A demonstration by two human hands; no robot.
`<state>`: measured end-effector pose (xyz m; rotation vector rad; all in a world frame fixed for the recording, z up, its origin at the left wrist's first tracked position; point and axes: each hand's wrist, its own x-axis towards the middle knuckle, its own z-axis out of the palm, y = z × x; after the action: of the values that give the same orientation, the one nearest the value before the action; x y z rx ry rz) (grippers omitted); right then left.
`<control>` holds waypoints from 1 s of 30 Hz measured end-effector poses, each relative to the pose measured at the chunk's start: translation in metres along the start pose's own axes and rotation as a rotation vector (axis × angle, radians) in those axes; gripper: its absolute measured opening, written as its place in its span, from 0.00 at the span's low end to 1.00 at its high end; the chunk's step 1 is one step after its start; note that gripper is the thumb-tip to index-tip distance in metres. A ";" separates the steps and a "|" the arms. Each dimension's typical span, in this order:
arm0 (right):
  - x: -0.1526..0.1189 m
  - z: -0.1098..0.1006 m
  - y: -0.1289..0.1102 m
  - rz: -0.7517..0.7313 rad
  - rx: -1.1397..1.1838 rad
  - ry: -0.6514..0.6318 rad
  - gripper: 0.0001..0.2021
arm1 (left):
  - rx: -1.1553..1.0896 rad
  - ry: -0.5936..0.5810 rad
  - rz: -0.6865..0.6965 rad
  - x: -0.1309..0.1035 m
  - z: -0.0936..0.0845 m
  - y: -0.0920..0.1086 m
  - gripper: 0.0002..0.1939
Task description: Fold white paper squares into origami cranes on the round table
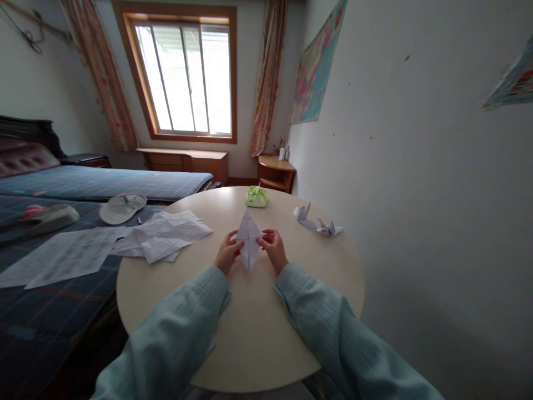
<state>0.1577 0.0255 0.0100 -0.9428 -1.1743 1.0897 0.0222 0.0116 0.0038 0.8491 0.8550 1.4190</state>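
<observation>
A white sheet of paper folded into a tall diamond [249, 240] is held upright over the round table [258, 344], one point up and one down. A crease runs down the middle of its lower half. My left hand [229, 251] pinches its left corner between thumb and fingers. On the opposite corner, my right hand [273, 249] has a similar pinch, thumb in front. Both forearms, in light blue sleeves, reach in from the near side.
Folded paper figures [303, 215] stand at the table's right. Crumpled white sheets [166, 236] lie at its left edge. A green tissue pack [256, 197] sits at the back. Beyond the left edge, a bed [83, 278] holds printed sheets [70, 253] and a pale cap [122, 208].
</observation>
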 end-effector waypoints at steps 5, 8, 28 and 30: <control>-0.002 0.001 -0.002 -0.042 -0.050 -0.066 0.10 | 0.046 -0.050 0.014 -0.005 0.003 0.005 0.27; -0.001 0.001 0.001 -0.064 -0.080 -0.078 0.09 | 0.063 -0.074 -0.020 -0.006 0.004 0.004 0.20; -0.004 0.003 0.000 0.016 0.035 -0.065 0.12 | 0.112 -0.103 -0.034 -0.005 0.008 -0.001 0.18; -0.003 0.002 0.001 0.024 0.031 -0.076 0.11 | 0.111 -0.097 -0.026 -0.003 0.006 -0.003 0.18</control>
<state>0.1553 0.0228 0.0088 -0.9000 -1.2066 1.1683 0.0290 0.0089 0.0039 0.9800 0.8741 1.3064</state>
